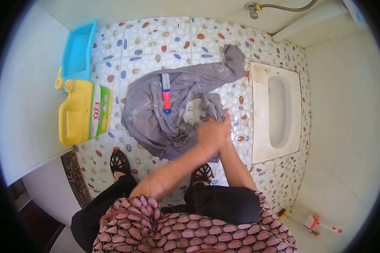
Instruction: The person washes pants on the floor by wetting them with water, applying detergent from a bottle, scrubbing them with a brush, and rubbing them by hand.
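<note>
Your left hand (211, 134) and right hand (224, 126) are pressed together at the centre of the view, fingers closed around a bunched fold of the wet grey garment (173, 107). How tightly each hand grips cannot be told, since they overlap. The rest of the garment lies spread on the pebble-pattern tiled floor (156, 38), running from your hands toward 12 o'clock. A scrubbing brush (166, 92) with a red-and-blue handle rests on the cloth at 11 o'clock from your hands. A yellow detergent jug (77, 111) lies at 9 o'clock, with a blue washboard (78, 50) beyond it at 10 o'clock. A squat toilet pan (278, 111) sits at 3 o'clock. Rub the fold against itself in short strokes, keeping the cloth clear of the pan.
</note>
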Tool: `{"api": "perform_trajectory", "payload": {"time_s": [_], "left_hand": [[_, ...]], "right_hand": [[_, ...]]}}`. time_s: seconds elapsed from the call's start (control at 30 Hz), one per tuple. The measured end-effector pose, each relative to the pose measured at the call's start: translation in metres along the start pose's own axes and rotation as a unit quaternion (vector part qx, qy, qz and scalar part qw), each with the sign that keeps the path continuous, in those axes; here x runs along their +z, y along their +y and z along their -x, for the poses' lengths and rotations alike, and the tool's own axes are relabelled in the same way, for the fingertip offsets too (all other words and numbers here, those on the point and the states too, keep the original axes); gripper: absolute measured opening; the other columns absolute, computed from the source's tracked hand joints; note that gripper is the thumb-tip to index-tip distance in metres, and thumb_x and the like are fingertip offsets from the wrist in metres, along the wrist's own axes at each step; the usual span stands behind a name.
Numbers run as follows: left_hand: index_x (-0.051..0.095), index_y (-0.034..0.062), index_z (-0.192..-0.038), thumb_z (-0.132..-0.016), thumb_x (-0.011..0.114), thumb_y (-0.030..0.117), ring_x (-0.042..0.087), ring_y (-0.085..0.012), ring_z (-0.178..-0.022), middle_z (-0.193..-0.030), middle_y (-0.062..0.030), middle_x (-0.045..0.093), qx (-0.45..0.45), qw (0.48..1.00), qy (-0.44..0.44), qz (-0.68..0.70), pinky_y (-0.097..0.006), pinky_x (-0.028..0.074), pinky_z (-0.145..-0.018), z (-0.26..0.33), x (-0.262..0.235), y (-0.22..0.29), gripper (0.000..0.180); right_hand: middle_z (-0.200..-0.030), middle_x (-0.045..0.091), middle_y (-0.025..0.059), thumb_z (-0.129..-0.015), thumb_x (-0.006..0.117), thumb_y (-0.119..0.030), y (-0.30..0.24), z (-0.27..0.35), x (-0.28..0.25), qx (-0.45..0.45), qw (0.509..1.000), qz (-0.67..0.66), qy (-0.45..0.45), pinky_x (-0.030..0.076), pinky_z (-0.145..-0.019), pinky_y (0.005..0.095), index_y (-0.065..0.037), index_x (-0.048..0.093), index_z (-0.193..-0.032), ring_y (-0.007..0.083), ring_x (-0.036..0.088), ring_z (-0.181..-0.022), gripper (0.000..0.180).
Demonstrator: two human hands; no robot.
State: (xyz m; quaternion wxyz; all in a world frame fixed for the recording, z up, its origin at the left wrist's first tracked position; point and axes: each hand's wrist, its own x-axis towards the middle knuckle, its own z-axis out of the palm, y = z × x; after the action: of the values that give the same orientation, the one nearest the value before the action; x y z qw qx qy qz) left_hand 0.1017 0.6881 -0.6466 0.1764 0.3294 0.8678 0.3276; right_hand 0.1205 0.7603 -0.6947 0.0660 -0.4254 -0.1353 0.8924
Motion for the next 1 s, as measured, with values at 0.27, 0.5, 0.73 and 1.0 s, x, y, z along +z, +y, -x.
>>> {"api": "perform_trajectory", "payload": {"time_s": [0.27, 0.5, 0.73, 1.0], "left_hand": [[0.064, 0.0097, -0.082, -0.080, 0.052, 0.032, 0.062, -0.0341, -0.082, -0.086, -0.0143, 0.065, -0.179, 0.983, -0.032, 0.025, -0.045, 0.047, -0.070, -0.055, -0.047, -0.065, 0.025], [0.023, 0.0064, -0.144, -0.073, 0.057, 0.000, 0.029, -0.0206, -0.133, -0.145, -0.0130, 0.031, -0.184, 0.794, -0.413, 0.406, -0.031, 0.023, -0.108, -0.013, -0.082, -0.077, 0.079], [0.024, 0.0063, -0.144, -0.067, 0.052, 0.009, 0.038, -0.0236, -0.127, -0.140, -0.0117, 0.037, -0.080, 0.515, -0.213, 0.826, -0.034, 0.030, -0.105, -0.039, -0.097, -0.088, 0.082], [0.051, 0.0074, -0.082, -0.070, 0.068, 0.004, 0.056, -0.0161, -0.078, -0.087, -0.0086, 0.061, -0.310, 0.791, -0.079, 0.521, -0.031, 0.046, -0.064, -0.027, -0.060, -0.084, 0.022]], "right_hand": [[-0.109, 0.061, 0.0107, -0.092, 0.045, -0.031, 0.036, 0.031, 0.050, -0.034, 0.994, 0.039, 0.097, 0.048, -0.086, 0.0387, -0.003, 0.054, -0.116, 0.0256, 0.060, -0.095, 0.038], [-0.103, 0.060, 0.0103, -0.090, 0.051, -0.017, -0.019, 0.058, 0.063, -0.313, 0.854, 0.415, 0.024, 0.047, -0.078, 0.0287, 0.004, 0.055, -0.109, 0.0182, 0.058, -0.089, 0.028], [-0.122, 0.049, 0.0256, -0.079, 0.056, -0.008, 0.024, 0.037, 0.020, -0.373, 0.638, 0.665, -0.106, 0.031, -0.101, 0.0421, 0.002, 0.048, -0.122, 0.0434, 0.042, -0.116, 0.045], [-0.121, 0.053, 0.0140, -0.076, 0.046, 0.006, 0.045, 0.052, -0.007, -0.186, 0.873, 0.446, -0.069, 0.039, -0.098, 0.0352, 0.002, 0.044, -0.127, 0.0305, 0.054, -0.109, 0.051]]}}
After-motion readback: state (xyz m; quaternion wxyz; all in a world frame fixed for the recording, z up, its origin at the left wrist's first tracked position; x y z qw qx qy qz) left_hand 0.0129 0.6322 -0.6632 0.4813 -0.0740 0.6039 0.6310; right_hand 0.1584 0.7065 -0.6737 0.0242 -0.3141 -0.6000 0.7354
